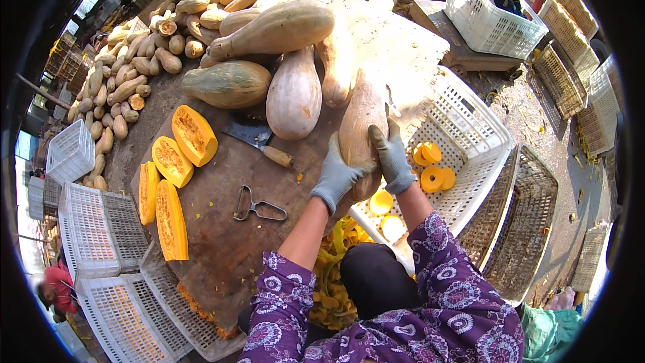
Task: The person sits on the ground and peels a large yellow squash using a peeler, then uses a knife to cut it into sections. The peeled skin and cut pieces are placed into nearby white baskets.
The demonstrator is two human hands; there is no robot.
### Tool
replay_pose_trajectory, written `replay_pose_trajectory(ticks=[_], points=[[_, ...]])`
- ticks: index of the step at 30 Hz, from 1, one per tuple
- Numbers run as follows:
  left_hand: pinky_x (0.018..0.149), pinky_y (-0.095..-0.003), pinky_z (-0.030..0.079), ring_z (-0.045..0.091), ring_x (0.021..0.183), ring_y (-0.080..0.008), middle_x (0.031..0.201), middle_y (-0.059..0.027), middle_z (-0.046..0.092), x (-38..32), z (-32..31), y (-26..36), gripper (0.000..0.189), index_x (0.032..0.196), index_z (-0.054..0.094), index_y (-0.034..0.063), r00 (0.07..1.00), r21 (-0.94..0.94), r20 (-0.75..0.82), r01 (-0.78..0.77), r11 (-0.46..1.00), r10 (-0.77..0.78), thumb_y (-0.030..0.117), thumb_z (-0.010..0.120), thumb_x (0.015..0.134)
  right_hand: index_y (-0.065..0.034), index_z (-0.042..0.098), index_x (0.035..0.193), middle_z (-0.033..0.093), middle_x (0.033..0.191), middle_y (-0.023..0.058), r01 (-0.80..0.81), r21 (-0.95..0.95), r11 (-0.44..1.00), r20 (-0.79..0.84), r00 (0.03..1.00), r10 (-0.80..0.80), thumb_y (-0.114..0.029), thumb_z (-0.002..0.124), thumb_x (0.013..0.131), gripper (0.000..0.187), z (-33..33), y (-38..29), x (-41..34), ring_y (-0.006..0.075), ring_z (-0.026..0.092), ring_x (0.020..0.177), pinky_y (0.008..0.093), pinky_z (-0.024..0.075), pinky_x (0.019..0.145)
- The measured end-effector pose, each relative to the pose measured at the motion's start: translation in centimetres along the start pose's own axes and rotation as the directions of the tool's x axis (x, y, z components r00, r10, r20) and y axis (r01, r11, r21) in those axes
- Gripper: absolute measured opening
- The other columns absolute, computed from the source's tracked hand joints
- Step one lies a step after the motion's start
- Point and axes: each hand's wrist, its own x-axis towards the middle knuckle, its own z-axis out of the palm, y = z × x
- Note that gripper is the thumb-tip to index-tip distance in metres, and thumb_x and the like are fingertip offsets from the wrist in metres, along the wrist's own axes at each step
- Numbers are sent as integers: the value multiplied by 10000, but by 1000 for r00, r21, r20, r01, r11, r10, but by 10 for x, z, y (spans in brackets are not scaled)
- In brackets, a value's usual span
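Both of my hands wear grey work gloves and grip one long tan pumpkin (364, 111) between them. My left hand (338, 172) clasps its lower left side, and my right hand (394, 157) holds its right side. Just beyond, several whole pumpkins lie piled on the brown work table (216, 242), among them a green-striped pumpkin (227, 84) and a pale upright one (295, 93). A cleaver (262, 143) with a wooden handle lies left of my hands. Nearer me rests a metal Y-shaped peeler (258, 205). Cut orange pumpkin pieces (174, 171) sit along the table's left edge.
At my right, a white plastic crate (473, 154) holds round orange pumpkin slices (432, 179). Peelings (332, 282) lie heaped below my arms. White crates (131, 317) stand at the left, with a large pumpkin heap (146, 60) behind. A person in red (59, 287) is at far left.
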Motion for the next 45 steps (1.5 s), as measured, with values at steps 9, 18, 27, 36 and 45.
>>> replay_pose_trajectory(ticks=[9,18,27,36,45], points=[[1068,-378,447,491,1287,-261,1423,-167,446,-136,-48,1,1128,1499,248,-6,981,-8,-163,-105,994,102,161,914,604,61,350,1432,532,1313,207,-53,236,970,468,881,-66,-401,798,802,900,22,-20,-88,275,545,1203,369,443,1037],[1054,-386,458,497,1265,-253,1410,-143,448,-282,-70,-28,1071,1509,259,24,798,-98,-603,-91,991,13,96,866,629,67,431,1388,470,1327,325,262,-262,929,856,508,98,-536,808,687,998,96,-14,-152,435,478,1258,434,409,1067],[1052,-399,455,505,1254,-253,1400,-112,463,-331,-87,-69,872,1496,318,53,643,-423,-740,-216,880,-198,29,758,743,52,529,1325,528,1276,285,353,-298,887,943,251,217,-587,795,691,939,167,18,-177,403,535,1198,421,438,1032],[1047,-403,456,527,1224,-256,1377,-114,487,-333,-104,-86,797,1471,353,52,607,-578,-728,-292,762,-320,52,737,773,14,522,1359,530,1308,248,271,-311,911,945,189,266,-421,778,791,760,183,27,-185,372,553,1199,397,463,1002],[1072,-367,406,488,1256,-241,1399,-113,467,-318,-96,-90,794,1483,338,34,519,-336,-822,-110,935,-234,59,727,791,-100,561,1288,531,1302,162,818,-366,445,880,460,-122,-213,722,820,507,181,40,-139,386,537,1178,471,483,962]])
